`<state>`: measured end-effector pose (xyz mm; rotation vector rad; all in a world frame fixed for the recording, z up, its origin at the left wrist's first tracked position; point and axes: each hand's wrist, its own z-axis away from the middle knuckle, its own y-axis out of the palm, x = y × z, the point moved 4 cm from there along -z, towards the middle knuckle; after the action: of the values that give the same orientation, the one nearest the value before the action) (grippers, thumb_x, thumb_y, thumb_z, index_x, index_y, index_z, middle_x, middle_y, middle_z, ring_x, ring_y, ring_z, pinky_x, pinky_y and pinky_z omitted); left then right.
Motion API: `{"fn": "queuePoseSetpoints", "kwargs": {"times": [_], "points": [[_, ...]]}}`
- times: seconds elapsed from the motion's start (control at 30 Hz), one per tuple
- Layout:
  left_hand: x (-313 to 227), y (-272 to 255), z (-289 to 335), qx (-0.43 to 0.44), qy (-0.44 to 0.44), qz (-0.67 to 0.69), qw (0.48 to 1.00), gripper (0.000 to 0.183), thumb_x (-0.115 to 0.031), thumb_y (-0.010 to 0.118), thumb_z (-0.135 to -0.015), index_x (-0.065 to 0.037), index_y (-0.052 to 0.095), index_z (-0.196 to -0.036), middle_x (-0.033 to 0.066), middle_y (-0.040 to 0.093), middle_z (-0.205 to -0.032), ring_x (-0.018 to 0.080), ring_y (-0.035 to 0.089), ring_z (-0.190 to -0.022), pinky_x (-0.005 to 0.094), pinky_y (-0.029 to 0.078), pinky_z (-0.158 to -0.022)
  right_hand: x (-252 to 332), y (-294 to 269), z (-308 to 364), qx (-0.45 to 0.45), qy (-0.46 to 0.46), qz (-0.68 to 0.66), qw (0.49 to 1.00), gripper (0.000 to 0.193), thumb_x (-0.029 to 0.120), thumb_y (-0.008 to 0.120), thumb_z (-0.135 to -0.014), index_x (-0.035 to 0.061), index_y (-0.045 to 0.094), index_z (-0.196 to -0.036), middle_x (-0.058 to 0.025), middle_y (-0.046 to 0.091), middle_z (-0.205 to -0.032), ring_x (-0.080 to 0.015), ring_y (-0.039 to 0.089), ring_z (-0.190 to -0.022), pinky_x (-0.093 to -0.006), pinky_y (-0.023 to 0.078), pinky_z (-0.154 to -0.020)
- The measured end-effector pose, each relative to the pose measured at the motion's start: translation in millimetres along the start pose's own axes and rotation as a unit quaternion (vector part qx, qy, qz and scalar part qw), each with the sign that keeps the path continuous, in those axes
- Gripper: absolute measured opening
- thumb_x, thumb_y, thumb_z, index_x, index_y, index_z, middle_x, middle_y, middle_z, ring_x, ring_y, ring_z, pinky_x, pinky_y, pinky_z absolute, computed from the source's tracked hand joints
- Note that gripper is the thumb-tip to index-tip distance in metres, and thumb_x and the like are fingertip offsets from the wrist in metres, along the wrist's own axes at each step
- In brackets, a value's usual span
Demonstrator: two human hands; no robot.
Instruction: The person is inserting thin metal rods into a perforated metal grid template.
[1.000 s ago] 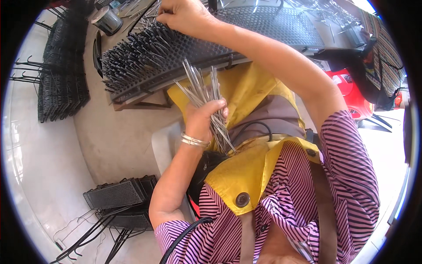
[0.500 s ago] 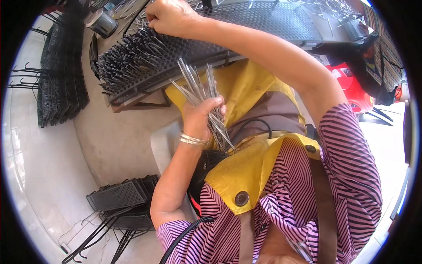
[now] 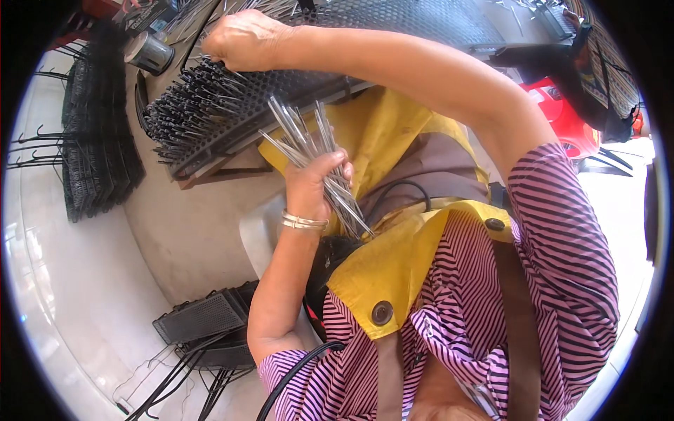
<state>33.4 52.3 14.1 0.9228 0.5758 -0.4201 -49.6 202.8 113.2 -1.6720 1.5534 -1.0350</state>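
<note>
the person's left hand (image 3: 310, 186), just off the centre of view toward 11 o'clock, is closed around a bundle of thin metal rods (image 3: 298, 126), the thumb wrapped over the middle and the upper ends fanning toward 11 o'clock. gripping at mid-length presumably keeps the loose rods together while leaving their tops free. the right hand (image 3: 242, 41), also at 11 o'clock but farther out, is curled, back uppermost, at the far edge of a dense patch of dark rods (image 3: 189, 102); its fingertips are hidden, so whether it pinches anything cannot be told. the patch bristles up from a black perforated panel (image 3: 302, 81), whose holes seem to keep the rods on end.

compared with a second ago, the right hand sits farther toward 10 o'clock, closer to the grey metal tin (image 3: 149, 53), and the whole view has swung slightly; the left hand's grip looks the same.
</note>
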Motion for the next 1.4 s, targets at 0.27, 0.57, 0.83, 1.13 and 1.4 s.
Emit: {"fn": "queuePoseSetpoints", "kwargs": {"times": [0.27,0.57,0.83,1.13,1.4], "points": [[-3.2,5.1,0.4,0.017,0.013,0.003,1.0,0.04,0.004,0.056,-0.069,0.002,0.045,-0.106,0.0106,0.053,-0.069,0.0196,0.053,-0.051,0.0285,0.044,-0.042,8.0,-17.6,35.9,-0.015,0.006,0.021,1.0,0.018,0.018,0.059,-0.074,0.001,0.058,-0.077,-0.0145,0.058,-0.066,-0.0307,0.059,-0.07,-0.0386,0.047,-0.059],[-6.7,6.9,2.2,0.077,0.018,0.007,0.997,0.03,0.001,0.053,-0.068,0.001,0.045,-0.096,0.0128,0.051,-0.068,0.0218,0.052,-0.052,0.0319,0.043,-0.045,18.9,-44.4,143.0,0.077,0.407,-0.473,0.778,0.029,0.021,0.066,-0.074,-0.0047,0.06,-0.087,-0.0055,0.061,-0.071,-0.0116,0.057,-0.064,-0.0229,0.046,-0.059],[10.6,1.9,0.7,0.1,-0.041,0.013,0.994,0.022,-0.004,0.057,-0.068,0.004,0.051,-0.088,0.0135,0.056,-0.073,0.0197,0.052,-0.055,0.0289,0.043,-0.044,3.6,-39.9,160.1,-0.041,0.437,-0.597,0.672,0.012,0.007,0.061,-0.077,-0.0046,0.06,-0.077,-0.008,0.06,-0.067,-0.0112,0.056,-0.055,-0.0219,0.046,-0.051],[2.2,6.2,2.1,0.079,0.001,-0.019,0.997,0.021,-0.002,0.057,-0.07,0.005,0.052,-0.089,0.0123,0.056,-0.071,0.0191,0.053,-0.054,0.029,0.044,-0.044,-1.6,-51.4,149.4,-0.051,0.404,-0.582,0.703,0.017,0.005,0.061,-0.077,-0.0026,0.06,-0.092,-0.0084,0.063,-0.075,-0.0097,0.058,-0.059,-0.0203,0.049,-0.055],[2.7,1.9,2.6,0.077,-0.013,0.021,0.997,0.042,0.001,0.057,-0.071,-0.001,0.046,-0.112,0.0122,0.055,-0.074,0.0198,0.052,-0.057,0.0304,0.044,-0.046,-46.7,-51.0,111.6,-0.257,0.324,-0.52,0.747,0.009,0.002,0.06,-0.076,-0.0019,0.06,-0.083,-0.008,0.061,-0.066,-0.0142,0.057,-0.054,-0.0248,0.044,-0.049]]}}
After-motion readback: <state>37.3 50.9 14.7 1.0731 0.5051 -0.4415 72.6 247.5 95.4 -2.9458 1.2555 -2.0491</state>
